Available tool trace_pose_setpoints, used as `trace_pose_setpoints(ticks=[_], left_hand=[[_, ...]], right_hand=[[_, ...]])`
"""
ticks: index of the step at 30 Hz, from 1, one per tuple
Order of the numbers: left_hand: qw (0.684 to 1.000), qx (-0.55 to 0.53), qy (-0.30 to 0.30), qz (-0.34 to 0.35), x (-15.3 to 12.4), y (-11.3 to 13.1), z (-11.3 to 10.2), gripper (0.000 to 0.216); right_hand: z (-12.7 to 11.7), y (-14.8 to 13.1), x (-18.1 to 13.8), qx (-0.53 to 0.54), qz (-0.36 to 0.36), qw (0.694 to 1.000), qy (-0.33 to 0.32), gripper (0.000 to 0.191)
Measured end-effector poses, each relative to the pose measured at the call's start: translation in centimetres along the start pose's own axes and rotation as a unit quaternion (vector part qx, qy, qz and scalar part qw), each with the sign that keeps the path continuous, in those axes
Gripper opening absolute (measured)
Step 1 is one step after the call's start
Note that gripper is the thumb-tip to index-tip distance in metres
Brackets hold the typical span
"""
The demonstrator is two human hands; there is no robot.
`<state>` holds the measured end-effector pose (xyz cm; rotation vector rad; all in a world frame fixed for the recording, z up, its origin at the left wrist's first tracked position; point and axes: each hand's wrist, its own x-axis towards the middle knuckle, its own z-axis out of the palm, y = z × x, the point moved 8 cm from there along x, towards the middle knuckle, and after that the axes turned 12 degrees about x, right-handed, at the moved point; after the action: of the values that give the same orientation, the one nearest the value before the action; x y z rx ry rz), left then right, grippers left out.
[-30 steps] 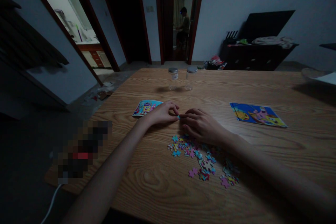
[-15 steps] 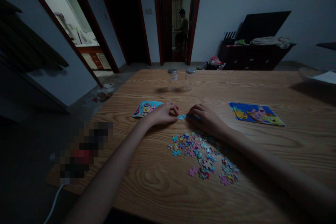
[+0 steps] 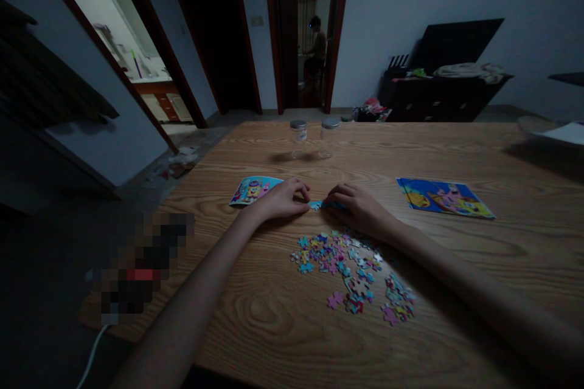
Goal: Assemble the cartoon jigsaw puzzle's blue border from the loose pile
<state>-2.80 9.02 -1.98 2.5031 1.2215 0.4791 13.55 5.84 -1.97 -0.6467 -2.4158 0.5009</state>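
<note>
My left hand [image 3: 281, 197] and my right hand [image 3: 360, 208] rest on a wooden table [image 3: 456, 158], fingertips nearly meeting. Between them lies a small blue jigsaw piece [image 3: 314, 205]. The left fingers are curled and pinch its left side; the right fingers are curled on another blue piece [image 3: 335, 204] that touches it. A loose pile of pink, blue and yellow puzzle pieces [image 3: 351, 270] is spread just in front of both hands.
A cartoon picture card [image 3: 253, 188] lies by my left hand; a larger blue one [image 3: 443, 197] lies to the right. Two clear jars with metal lids [image 3: 312, 137] stand at the far edge. A person sits beyond the doorway [image 3: 317, 48]. A dark cabinet [image 3: 444, 94] stands at the wall.
My right hand drew back off the pile and curled its fingers toward the left hand, uncovering more pieces. The left hand stayed in place.
</note>
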Motion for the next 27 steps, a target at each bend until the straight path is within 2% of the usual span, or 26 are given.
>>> trace_pose_setpoints(ticks=[5, 15, 27], left_hand=[[1.0, -0.002, -0.002, 0.001, 0.0, -0.1, 0.1, 0.013], [1.0, 0.0, 0.004, -0.001, 0.0, -0.1, 0.0, 0.012], [1.0, -0.001, 0.007, 0.0, 0.1, -0.1, 0.1, 0.011]], right_hand=[[-0.1, -1.2, 0.2, -0.041, -0.023, 0.999, -0.027, 0.025], [0.2, -2.8, 0.2, -0.034, -0.055, 0.995, -0.071, 0.037], [0.3, -3.1, 0.4, -0.031, -0.049, 0.995, -0.079, 0.032]])
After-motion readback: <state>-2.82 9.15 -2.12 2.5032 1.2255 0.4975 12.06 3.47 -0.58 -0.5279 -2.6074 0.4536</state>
